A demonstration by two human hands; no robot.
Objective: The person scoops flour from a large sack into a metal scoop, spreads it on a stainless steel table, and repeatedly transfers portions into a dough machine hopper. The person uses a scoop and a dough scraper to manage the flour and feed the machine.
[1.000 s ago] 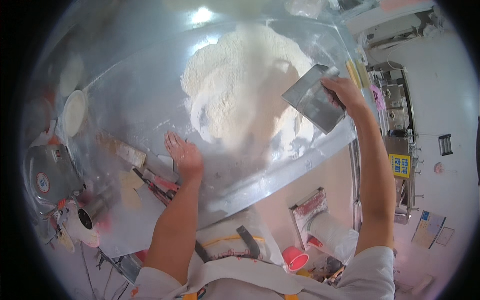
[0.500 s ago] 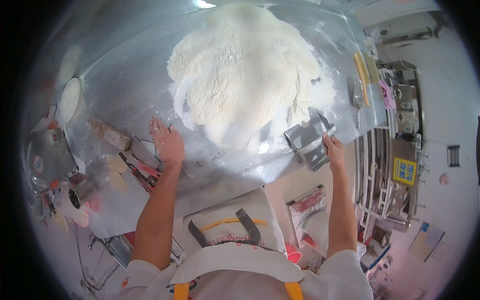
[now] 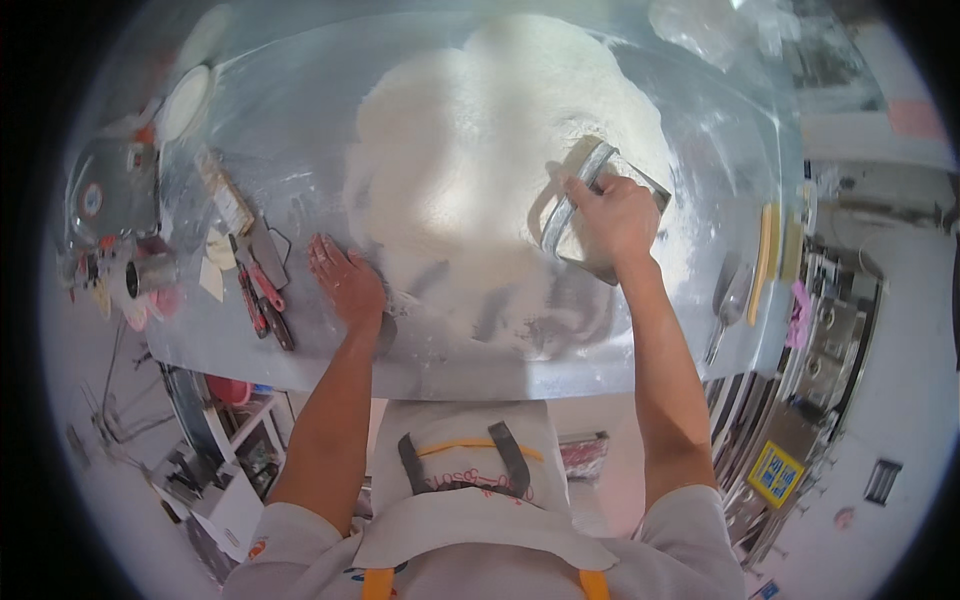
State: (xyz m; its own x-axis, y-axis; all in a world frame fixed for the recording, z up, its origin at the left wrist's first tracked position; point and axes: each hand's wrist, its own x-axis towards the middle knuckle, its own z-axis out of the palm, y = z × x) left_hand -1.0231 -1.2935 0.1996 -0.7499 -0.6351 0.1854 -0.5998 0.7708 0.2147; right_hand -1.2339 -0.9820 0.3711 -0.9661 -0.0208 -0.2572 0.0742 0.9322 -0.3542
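Observation:
A wide heap of white flour [image 3: 480, 130] covers the middle of the metal table [image 3: 560, 380]. My right hand [image 3: 618, 222] grips the strap-like handle of a boxy metal flour scoop [image 3: 590, 168], whose body is down in the right side of the heap. Part of the scoop is hidden by the hand and the flour. On the bare metal left of the flour, my left hand [image 3: 347, 287] lies flat with fingers stretched out, holding nothing. Close to its left are red-handled hand tools [image 3: 262, 285].
Beyond those tools lie a brush-like block [image 3: 226, 195], a metal cup [image 3: 150, 275], a scale-like device [image 3: 115, 190] and a round white dish [image 3: 186, 103]. Along the right edge are a small metal scoop [image 3: 735, 298] and a yellowish stick [image 3: 763, 265]. Clear plastic [image 3: 700, 28] sits far right.
My right hand has carried the scoop from the table's near edge forward into the flour. My left hand stays flat on the table. The whole view has turned and shifted.

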